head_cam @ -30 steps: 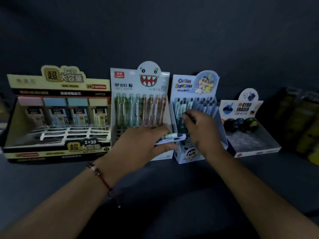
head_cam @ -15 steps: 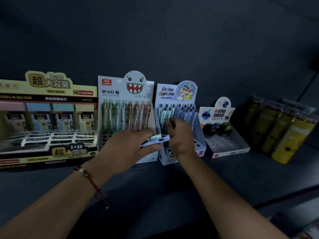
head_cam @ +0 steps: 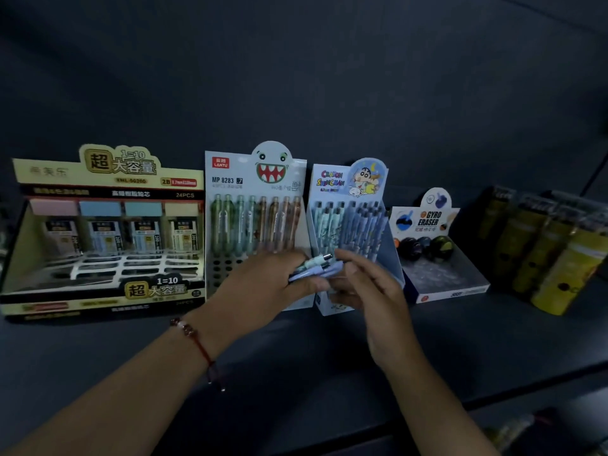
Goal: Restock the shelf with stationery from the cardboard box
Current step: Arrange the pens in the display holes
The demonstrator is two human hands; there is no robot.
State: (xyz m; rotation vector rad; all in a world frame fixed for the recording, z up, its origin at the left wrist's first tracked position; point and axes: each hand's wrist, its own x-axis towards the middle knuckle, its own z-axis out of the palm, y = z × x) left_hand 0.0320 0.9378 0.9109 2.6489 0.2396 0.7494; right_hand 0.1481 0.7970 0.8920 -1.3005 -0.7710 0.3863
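Observation:
On the dark shelf (head_cam: 329,357) stands a blue cartoon pen display box (head_cam: 352,192) holding several pens upright. My left hand (head_cam: 269,287) grips a small bundle of pale blue and white pens (head_cam: 316,268) in front of that box, tips pointing right. My right hand (head_cam: 365,287) hovers just right of the bundle with relaxed, spread fingers touching near the pens' tips; it holds nothing that I can see. The cardboard box is out of view.
A monster-face pencil display (head_cam: 256,199) stands left of the pen box, and a wide yellow lead-refill display (head_cam: 105,232) at far left. A gyro eraser box (head_cam: 437,251) and yellow cylindrical packs (head_cam: 552,258) sit to the right. The shelf's front edge (head_cam: 427,413) runs below my arms.
My right hand has drawn back out of the cartoon pen box and now sits beside the bundle in my left hand. The view has shifted slightly.

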